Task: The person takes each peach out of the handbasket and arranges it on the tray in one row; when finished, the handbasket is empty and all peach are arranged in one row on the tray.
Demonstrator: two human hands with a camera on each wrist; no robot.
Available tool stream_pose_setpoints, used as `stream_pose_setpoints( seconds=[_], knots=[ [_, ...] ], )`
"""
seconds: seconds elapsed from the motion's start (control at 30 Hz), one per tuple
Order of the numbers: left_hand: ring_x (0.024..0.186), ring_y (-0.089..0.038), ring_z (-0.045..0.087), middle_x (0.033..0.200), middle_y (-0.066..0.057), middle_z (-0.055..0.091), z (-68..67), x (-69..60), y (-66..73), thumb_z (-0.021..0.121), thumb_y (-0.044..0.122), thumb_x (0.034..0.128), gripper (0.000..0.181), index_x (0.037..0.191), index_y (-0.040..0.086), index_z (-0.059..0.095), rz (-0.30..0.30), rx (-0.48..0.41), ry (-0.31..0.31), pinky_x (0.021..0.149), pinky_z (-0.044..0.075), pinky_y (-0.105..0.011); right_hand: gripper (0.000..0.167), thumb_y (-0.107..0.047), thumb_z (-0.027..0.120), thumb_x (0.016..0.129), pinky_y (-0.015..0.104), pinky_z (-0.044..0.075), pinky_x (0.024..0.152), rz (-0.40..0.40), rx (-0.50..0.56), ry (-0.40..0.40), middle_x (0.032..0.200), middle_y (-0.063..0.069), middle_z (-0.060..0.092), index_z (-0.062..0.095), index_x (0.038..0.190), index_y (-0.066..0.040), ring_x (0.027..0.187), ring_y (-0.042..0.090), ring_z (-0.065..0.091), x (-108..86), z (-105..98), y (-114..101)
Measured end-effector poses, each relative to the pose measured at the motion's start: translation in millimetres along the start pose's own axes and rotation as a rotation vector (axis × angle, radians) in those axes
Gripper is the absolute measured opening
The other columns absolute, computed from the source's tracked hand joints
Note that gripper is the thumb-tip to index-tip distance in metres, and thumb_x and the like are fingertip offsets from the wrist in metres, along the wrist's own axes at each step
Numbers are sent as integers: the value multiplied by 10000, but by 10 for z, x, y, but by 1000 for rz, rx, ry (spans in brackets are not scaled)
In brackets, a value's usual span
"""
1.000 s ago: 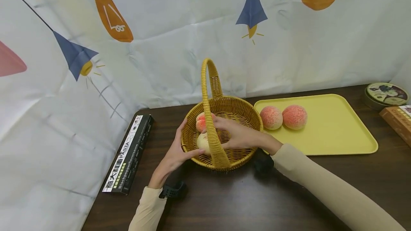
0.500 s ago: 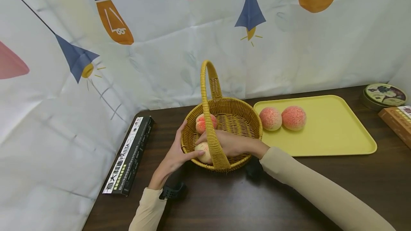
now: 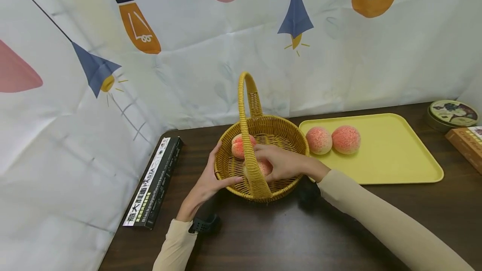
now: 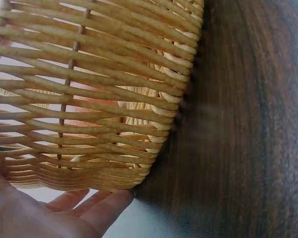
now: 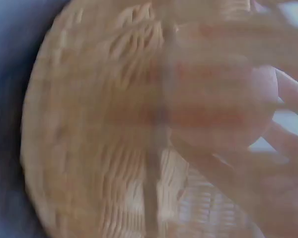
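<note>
A yellow wicker basket point(image 3: 282, 124) with a tall arched handle stands upright on the dark table. The left hand point(image 3: 205, 183) grips its left rim, thumb over the edge; in the left wrist view, this hand point(image 4: 54, 213) lies against the woven wall point(image 4: 89, 64). Inside the basket, the right hand point(image 3: 282, 163) holds a pink and cream peach point(image 3: 265, 167) behind the handle's front end. Another peach point(image 3: 238, 149) lies at the basket's left inner side. The right wrist view is blurred: a peach point(image 5: 218, 104) shows beside fingers point(image 5: 290, 94) through the weave.
Right of the basket, a yellow tray point(image 3: 391, 149) bears two peaches point(image 3: 319, 140) point(image 3: 346, 139). A black pasta box point(image 3: 152, 183) lies at the left. A round tin point(image 3: 452, 114) and a brown box point(image 3: 465, 141) are at the far right. Patterned cloth point(image 3: 331, 66) hangs behind.
The right hand has shifted right within the basket, and the peach in it has moved right, now showing its pink side. The left hand has stayed on the rim.
</note>
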State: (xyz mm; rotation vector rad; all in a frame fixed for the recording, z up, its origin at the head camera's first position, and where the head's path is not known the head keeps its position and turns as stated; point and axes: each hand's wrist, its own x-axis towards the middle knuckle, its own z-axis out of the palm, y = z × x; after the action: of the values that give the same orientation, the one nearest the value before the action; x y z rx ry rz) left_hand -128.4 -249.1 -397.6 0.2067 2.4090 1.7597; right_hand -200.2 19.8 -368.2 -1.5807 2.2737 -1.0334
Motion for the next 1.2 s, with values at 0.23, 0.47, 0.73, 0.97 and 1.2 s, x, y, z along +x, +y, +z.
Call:
stream_pose_setpoints(
  seconds=[0.23,0.47,0.73,0.97,1.2],
  knots=[
    [1469,-342,388,1704,-117,167,10,-1,-14,904,245,841,1238,1688,261,2,-13,-3,4,1147,381,-508,471,-153,893,819,436,524,939,85,-181,-39,1225,50,607,713,1253,-112,1097,236,612,-267,-298,39],
    [1464,-342,399,1701,-119,180,9,-3,-25,899,228,845,1233,1689,276,1,-12,-20,-4,1142,389,-504,490,-189,898,834,420,537,929,72,-143,3,1203,38,608,695,1271,-99,1083,207,607,-321,-288,102],
    [1463,-345,400,1694,-125,193,7,1,-2,900,207,843,1236,1688,277,-1,-19,-16,-1,1142,388,-503,537,-205,927,787,427,491,972,33,-75,-11,1198,22,627,711,1269,-106,1118,208,566,-240,-240,106],
    [1473,-338,379,1693,-128,196,0,-1,4,901,228,841,1234,1688,267,5,-14,5,2,1153,369,-509,556,-225,952,753,436,485,979,66,-70,-52,1218,8,630,715,1251,-151,1129,209,575,-187,-203,104],
    [1473,-342,378,1693,-132,195,-1,-4,-1,899,222,843,1235,1688,274,0,-16,-4,-3,1151,369,-514,594,-295,973,737,441,479,975,85,-66,-82,1233,17,620,703,1246,-152,1134,222,575,-172,-172,89]
  ],
)
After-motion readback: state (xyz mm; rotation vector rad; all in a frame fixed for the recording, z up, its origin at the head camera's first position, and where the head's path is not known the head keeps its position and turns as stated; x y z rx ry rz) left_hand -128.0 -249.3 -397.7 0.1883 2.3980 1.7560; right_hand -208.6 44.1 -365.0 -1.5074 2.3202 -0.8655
